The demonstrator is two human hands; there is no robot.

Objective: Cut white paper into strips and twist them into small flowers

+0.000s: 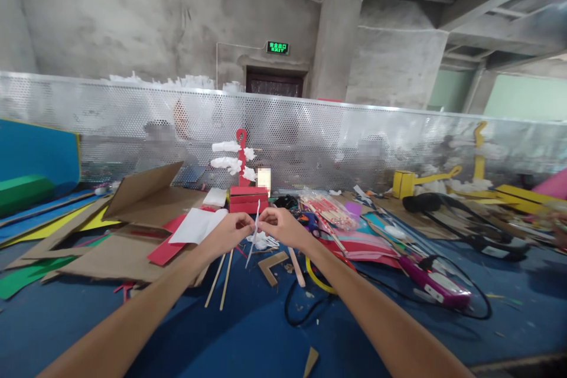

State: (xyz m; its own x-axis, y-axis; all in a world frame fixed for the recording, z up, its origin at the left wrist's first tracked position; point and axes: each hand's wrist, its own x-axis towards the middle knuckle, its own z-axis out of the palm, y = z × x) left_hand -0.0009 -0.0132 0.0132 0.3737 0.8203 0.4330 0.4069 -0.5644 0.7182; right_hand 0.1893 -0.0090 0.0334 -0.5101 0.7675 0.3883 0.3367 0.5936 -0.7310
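Observation:
Between my hands stands a thin piece of white paper (252, 250), seen almost edge-on. My left hand (233, 230) pinches it from one side, fingertips together. From the other side my right hand (283, 227) pinches the same paper. Crumpled white paper scraps (266, 241) lie just beyond the fingers. Behind them is a red cardboard box (248, 205) with a looped red upright (241, 159) that carries white paper tufts (226, 164). Beside my left wrist, white sheets (193, 225) rest on red card (165, 252).
Two wooden sticks (227, 281) and an L-shaped cardboard piece (268, 270) lie below my hands. Cardboard (101, 254) is piled left. At right are a bag of sticks (332, 211), a purple device (436, 287), black cable (290, 313) and a black headset-like strap (469, 227). A perforated metal screen (310, 130) stands behind.

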